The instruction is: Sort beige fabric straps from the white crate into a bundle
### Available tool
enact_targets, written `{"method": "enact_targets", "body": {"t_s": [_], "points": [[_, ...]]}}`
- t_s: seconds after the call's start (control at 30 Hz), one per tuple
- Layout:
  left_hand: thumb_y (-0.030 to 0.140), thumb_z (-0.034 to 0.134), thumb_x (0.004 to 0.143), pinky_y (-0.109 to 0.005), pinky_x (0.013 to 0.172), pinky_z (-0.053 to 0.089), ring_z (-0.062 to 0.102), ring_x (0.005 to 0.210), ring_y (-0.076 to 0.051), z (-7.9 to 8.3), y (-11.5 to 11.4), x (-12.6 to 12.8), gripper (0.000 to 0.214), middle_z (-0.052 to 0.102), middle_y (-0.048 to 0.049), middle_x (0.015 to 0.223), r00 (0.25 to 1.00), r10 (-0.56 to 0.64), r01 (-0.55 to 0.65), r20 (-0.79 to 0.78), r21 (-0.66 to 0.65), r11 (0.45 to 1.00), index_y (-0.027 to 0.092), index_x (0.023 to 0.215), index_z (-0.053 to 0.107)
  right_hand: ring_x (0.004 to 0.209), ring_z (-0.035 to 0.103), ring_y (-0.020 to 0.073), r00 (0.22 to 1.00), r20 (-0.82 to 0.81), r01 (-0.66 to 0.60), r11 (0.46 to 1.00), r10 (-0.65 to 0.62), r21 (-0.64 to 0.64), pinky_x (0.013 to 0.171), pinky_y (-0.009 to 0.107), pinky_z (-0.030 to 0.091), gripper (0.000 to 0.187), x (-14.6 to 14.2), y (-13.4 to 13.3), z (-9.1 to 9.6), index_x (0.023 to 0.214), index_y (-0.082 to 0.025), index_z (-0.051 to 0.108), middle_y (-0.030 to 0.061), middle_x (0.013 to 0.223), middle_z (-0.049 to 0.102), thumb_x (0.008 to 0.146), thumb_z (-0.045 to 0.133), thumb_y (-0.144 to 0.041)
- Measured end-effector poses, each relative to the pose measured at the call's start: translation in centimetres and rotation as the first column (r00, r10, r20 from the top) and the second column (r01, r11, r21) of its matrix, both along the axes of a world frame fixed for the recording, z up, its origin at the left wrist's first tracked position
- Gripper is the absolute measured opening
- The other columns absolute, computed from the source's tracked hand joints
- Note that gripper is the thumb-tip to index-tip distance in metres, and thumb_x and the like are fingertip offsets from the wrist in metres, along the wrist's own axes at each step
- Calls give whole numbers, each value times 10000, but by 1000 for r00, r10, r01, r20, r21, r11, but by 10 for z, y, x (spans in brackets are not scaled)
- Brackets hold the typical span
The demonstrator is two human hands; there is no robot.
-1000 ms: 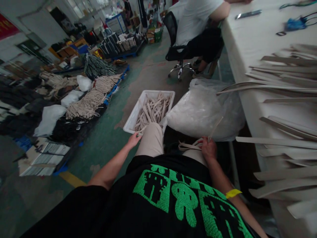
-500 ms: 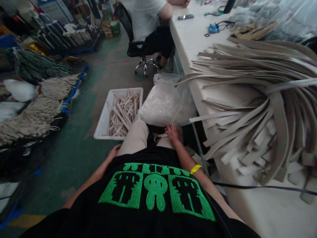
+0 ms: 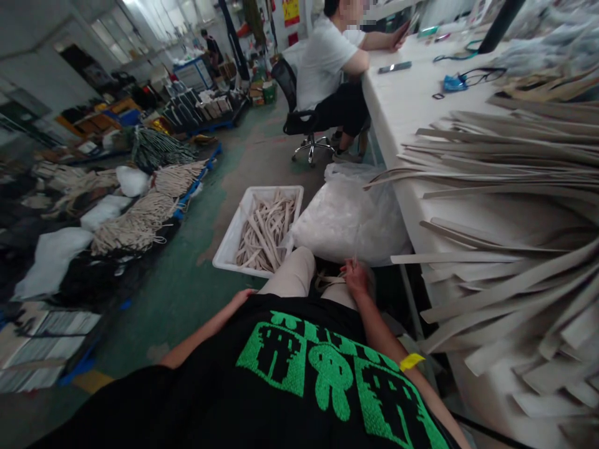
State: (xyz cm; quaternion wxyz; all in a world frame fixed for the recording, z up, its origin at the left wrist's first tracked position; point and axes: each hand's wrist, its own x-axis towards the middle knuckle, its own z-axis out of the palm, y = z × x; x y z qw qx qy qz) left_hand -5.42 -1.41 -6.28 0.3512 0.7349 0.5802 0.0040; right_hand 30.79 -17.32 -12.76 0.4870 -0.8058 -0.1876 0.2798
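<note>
My right hand (image 3: 357, 278) rests over my right thigh, its fingers closed on a thin beige strap (image 3: 329, 282). The strap loops out to the left between my knees, and a narrow end sticks up above the fingers. Blur hides just how the fingers grip it. My left hand (image 3: 243, 297) lies against the outer side of my left thigh, fingers stretched out and holding nothing I can see. Just past my left knee stands a white plastic bin (image 3: 225, 251) full of beige straps (image 3: 262, 232). A translucent plastic bag (image 3: 346, 215) sits on the floor beyond my right knee.
On my right, a white table (image 3: 390, 78) bears a large heap of grey-beige strips (image 3: 496, 249), some overhanging its edge. Glasses (image 3: 484, 76) and a phone (image 3: 394, 67) lie farther back. A person (image 3: 327, 62) sits on a wheeled chair (image 3: 299, 118). Bundles of cords (image 3: 135, 221) cover pallets at left.
My view has tilted up and turned left, so the scene sits lower and farther right. Both hands stay at my thighs, the right still holding the strap. The seated person's raised hand now shows.
</note>
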Motion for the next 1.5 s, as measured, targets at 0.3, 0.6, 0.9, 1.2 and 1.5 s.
{"method": "enact_targets", "body": {"t_s": [0.3, 0.6, 0.9, 1.2, 1.5], "points": [[271, 580, 877, -338, 965, 503, 670, 1041, -246, -8, 25, 74, 266, 766, -46, 1031, 979, -132, 144, 155, -73, 987, 163, 1056, 745, 469, 535, 161, 989, -134, 72, 993, -59, 98, 479, 285, 454, 576, -5, -11, 19, 967, -194, 674, 25, 648, 697, 829, 407, -685], [396, 736, 764, -370, 1058, 430, 594, 1192, -245, 24, -28, 176, 539, 668, -92, 1270, 635, -386, 633, 669, -163, 757, 185, 1251, 639, 385, 339, 82, 948, -271, -50, 918, 167, 393, 431, 257, 440, 637, -39, 31, 106, 1042, -214, 656, -13, 661, 649, 867, 400, -771], [419, 743, 760, -304, 788, 456, 580, 819, -172, 26, -56, 174, 295, 650, -32, 830, 647, -104, 538, 755, -356, 764, 150, 867, 690, 477, 529, 115, 911, -239, -189, 856, 335, 481, 557, 296, 539, 581, -57, 41, 152, 1081, -227, 668, 11, 748, 705, 878, 469, -733], [536, 739, 731, -283, 695, 437, 556, 713, -141, 32, -44, 163, 428, 641, -19, 782, 558, 300, 292, 774, -521, 802, 139, 882, 684, 859, 730, 251, 914, -336, -105, 931, 229, 350, 612, 334, 582, 634, -69, 51, 128, 1191, -214, 635, 91, 1012, 766, 899, 418, -732], [531, 697, 789, -270, 738, 445, 591, 760, -144, -10, -15, 166, 426, 684, -21, 827, 680, 35, 487, 732, -487, 725, 141, 954, 740, 815, 726, 222, 891, -408, -98, 962, 200, 256, 719, 341, 577, 560, -66, 48, 95, 1115, -191, 682, 95, 968, 775, 826, 638, -669]]}}
